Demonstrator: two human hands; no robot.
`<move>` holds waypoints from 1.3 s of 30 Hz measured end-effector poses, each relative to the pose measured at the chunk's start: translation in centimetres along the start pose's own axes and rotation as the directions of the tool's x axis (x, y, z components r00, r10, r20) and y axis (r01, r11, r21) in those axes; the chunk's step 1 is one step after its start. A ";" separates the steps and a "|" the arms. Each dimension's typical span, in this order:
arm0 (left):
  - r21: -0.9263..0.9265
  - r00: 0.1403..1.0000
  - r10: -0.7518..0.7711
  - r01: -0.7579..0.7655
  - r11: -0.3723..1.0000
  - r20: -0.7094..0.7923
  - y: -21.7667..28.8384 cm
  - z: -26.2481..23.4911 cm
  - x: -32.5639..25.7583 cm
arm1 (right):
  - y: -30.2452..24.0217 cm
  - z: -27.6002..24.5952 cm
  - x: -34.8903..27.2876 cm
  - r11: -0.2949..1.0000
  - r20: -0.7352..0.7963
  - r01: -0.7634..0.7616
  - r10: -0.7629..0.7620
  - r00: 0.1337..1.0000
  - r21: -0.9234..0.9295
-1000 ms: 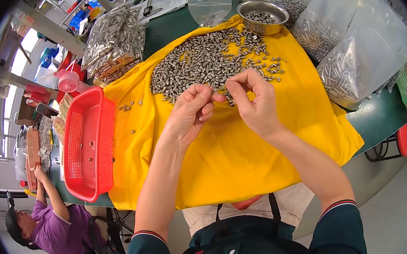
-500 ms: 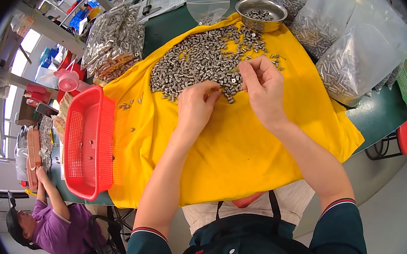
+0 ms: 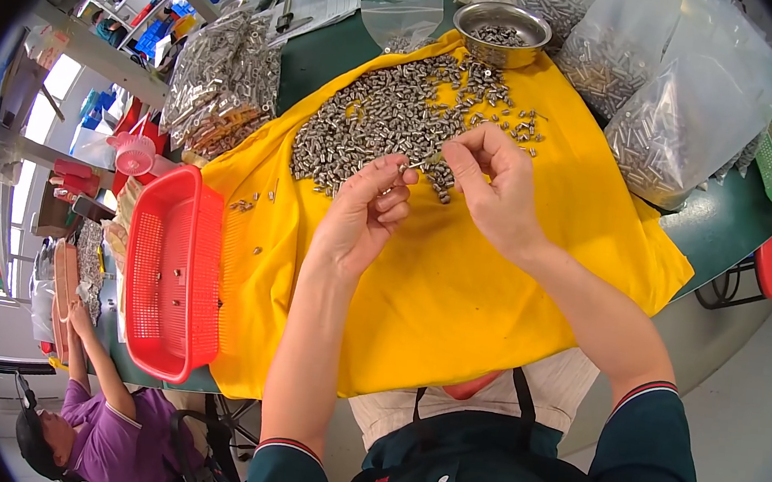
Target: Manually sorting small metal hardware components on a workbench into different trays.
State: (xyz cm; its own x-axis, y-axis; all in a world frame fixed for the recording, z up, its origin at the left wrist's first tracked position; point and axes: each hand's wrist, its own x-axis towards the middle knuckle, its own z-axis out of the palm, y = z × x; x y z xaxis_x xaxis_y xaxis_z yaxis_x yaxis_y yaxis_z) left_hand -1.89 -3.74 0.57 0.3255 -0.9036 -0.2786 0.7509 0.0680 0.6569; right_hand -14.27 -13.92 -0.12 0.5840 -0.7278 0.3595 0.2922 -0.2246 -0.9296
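My left hand [image 3: 362, 215] is raised over the near edge of a pile of small silvery metal cylinders [image 3: 370, 122], with thumb and forefinger pinched on one small metal cylinder. Close on its right, my right hand [image 3: 498, 192] is closed on a thin tool with a yellowish end [image 3: 433, 158]. The tool's slim tip points left and meets the part at my left fingertips. Whether the tip goes inside the part is too small to tell. The pile lies on a yellow cloth [image 3: 456, 291], and several loose cylinders sit around its edges.
A red plastic basket [image 3: 139, 281] with a few small parts stands at left. Behind the pile is a steel bowl [image 3: 509, 54] of parts. Bags of metal parts [image 3: 655, 142] stand at far right, another bag [image 3: 225, 73] at far left. A person in purple [image 3: 131, 431] sits at lower left.
My left hand has turned palm upward and lifted off the pile, a small part at its fingertips. My right hand has come slightly lower, bringing the tool's tip to that part.
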 end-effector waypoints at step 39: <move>0.991 0.453 0.884 0.011 -0.136 0.116 5.3 -3.3 -1.8 | 0.2 -0.3 0.7 0.998 -0.188 -0.019 0.029 0.982 0.056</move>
State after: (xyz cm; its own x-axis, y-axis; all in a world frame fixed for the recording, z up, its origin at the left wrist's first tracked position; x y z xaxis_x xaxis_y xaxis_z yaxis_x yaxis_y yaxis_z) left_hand 3.43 -0.38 2.26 0.7444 -0.3985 0.5358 -0.6677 -0.4378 0.6020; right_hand -14.02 -14.65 -0.08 0.4392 -0.8430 0.3104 0.3234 -0.1740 -0.9301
